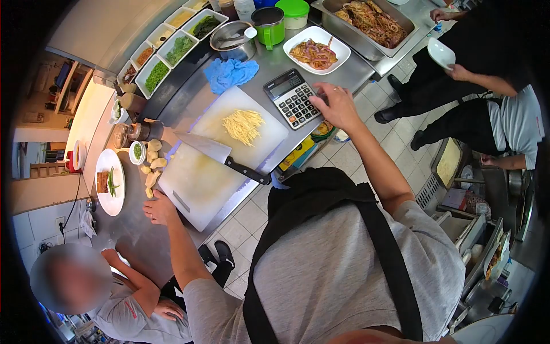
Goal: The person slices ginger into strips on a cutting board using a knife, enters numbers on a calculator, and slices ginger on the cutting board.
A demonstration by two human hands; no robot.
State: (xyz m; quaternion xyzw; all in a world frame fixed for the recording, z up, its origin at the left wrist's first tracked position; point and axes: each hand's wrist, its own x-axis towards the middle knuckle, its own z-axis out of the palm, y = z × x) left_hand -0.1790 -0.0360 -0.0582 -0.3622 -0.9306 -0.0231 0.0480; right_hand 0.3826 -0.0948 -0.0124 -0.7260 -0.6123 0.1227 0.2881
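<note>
My left hand (161, 210) rests on the steel counter with its fingers out, beside the near end of the white cutting board (200, 186) and close to pieces of peeled ginger (150, 179). At the right edge of the calculator (293, 98), my right hand (338, 106) has thumb and fingers apart. Whether its fingertips press on the calculator I cannot tell. A kitchen knife (209, 148) with a black handle lies across the board. Beyond the blade sits a heap of thin pale yellow strips (243, 127).
A white plate (110, 198) with food stands left, near a small bowl of chopped greens (137, 152). Behind are a blue cloth (229, 74), a square food dish (338, 56) and a steel tray (375, 28). One person (140, 304) leans at the left; others stand at the right.
</note>
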